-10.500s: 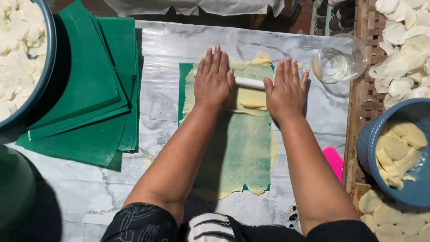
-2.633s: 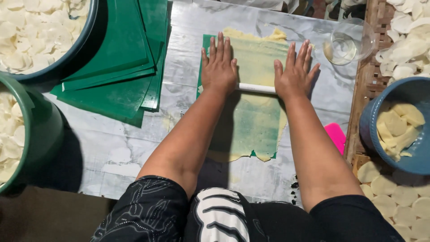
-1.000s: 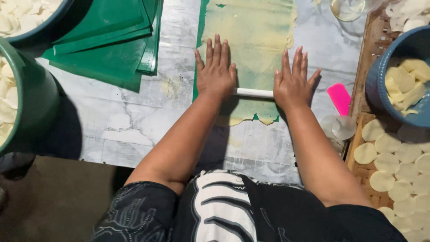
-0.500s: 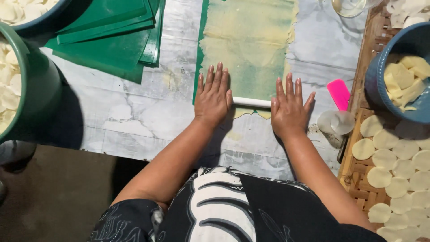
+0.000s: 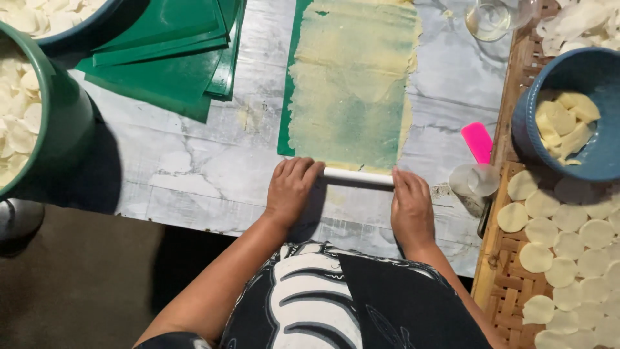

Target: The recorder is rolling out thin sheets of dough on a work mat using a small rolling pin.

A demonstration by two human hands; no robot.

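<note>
The marbled work table is carrying everything: a stack of green plastic sheets at the upper left, two large tubs of pale discs at the left edge, a blue bowl of dough pieces and a woven tray of cut rounds at the right.

A thin dough sheet is lying flat on a green sheet, running away from the person. It is looking soft, very thin and easily torn; it is best lifted with its backing sheet, not by an edge.

The white rolling rod is resting at the near end of the dough. It is appearing light, rigid and smooth, so gripping is best at its two ends.

The left hand is curling its fingers over the rod's left end; the right hand is curling likewise over the right end.

A pink scraper and a clear cup are lying just beside the right hand.
</note>
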